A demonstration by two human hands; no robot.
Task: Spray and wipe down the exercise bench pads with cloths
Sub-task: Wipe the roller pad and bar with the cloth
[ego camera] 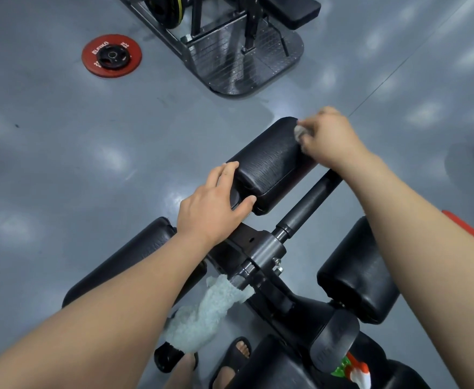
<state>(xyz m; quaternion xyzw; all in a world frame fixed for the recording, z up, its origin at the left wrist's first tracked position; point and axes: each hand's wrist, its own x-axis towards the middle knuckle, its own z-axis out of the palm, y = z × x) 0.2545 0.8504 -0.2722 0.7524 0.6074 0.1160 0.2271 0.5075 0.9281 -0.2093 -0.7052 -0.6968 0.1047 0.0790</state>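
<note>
A black roller pad (269, 161) sits at the far end of the bench frame. My left hand (210, 203) holds its near end, fingers on top and thumb under the edge. My right hand (331, 136) grips a small white cloth (300, 131) and presses it on the pad's far end. A pale blue cloth (205, 313) hangs from the frame under my left forearm. The spray bottle's nozzle (355, 370), orange, white and green, shows at the bottom right. Two more black pads lie lower left (135, 254) and lower right (356, 273).
A red weight plate (112, 56) lies on the grey floor at the upper left. Another black machine with a metal footplate (241, 54) stands at the top. My feet in black sandals (230, 357) are under the bench. A red bar edge (471, 234) shows at the right.
</note>
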